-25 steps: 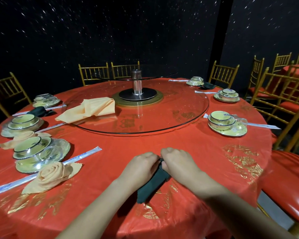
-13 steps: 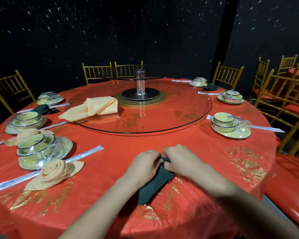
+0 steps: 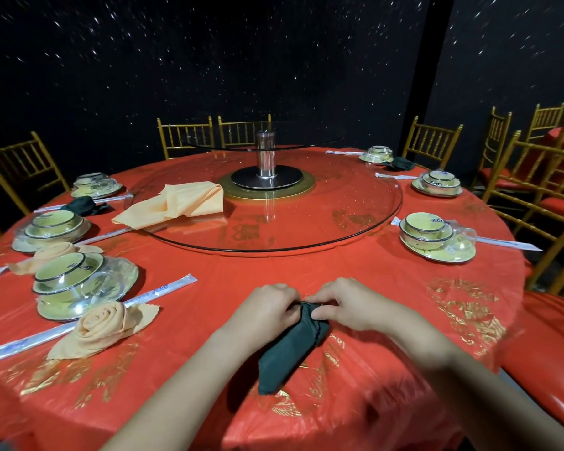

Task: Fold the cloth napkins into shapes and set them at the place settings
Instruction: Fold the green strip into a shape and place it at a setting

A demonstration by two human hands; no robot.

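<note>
A dark green napkin (image 3: 290,348), folded into a long strip, lies on the red tablecloth (image 3: 209,281) near the front edge. My left hand (image 3: 267,309) and my right hand (image 3: 349,304) both grip its far end with curled fingers, where the cloth is rolled up. A peach napkin rolled into a rose (image 3: 103,323) sits by the nearest left place setting (image 3: 85,281). Another peach rose (image 3: 51,252) lies behind that setting. Unfolded peach napkins (image 3: 179,203) rest on the glass turntable (image 3: 339,203).
Wrapped bowl-and-plate settings ring the table, one at right (image 3: 433,234) and others further back. Wrapped chopsticks (image 3: 158,289) lie beside them. Dark green folded napkins sit at far left (image 3: 82,205) and far right (image 3: 401,163). Gold chairs (image 3: 534,190) surround the table; a red seat (image 3: 547,346) is at right.
Both hands have stayed on the napkin's far end, working the roll; the fingers have shifted slightly and the rolled end shows more between the hands.
</note>
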